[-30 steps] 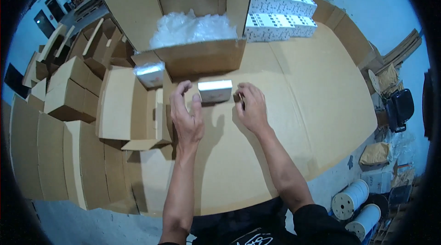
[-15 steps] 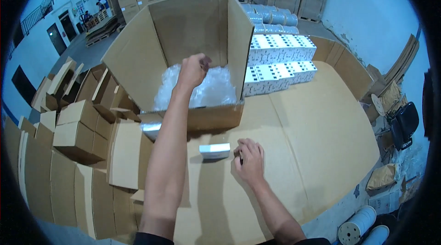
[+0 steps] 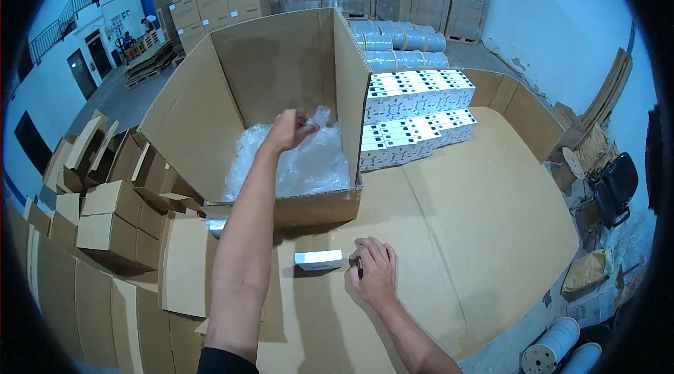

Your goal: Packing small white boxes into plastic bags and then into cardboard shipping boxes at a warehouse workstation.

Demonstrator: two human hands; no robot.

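Observation:
My left hand (image 3: 286,131) reaches into a tall open cardboard box (image 3: 316,214), its fingers pinched on a clear plastic bag (image 3: 322,117) at the top of a pile of similar bags (image 3: 298,163). On the cardboard-covered table, my right hand (image 3: 374,272) rests with curled fingers. A small dark object (image 3: 360,268) shows between its thumb and fingers, too small to name. Just left of that hand lies a small white box (image 3: 318,259), apart from the fingers.
Rows of white printed boxes (image 3: 419,97) stand stacked right of the tall box. Opened cartons (image 3: 112,219) crowd the left side. Wrapped spools (image 3: 404,41) sit behind the table, and a black chair (image 3: 616,188) stands at the right.
My left hand has come down to the pile and now pinches a bag, part of it raised. The view has shifted; my right hand stays beside the small white box.

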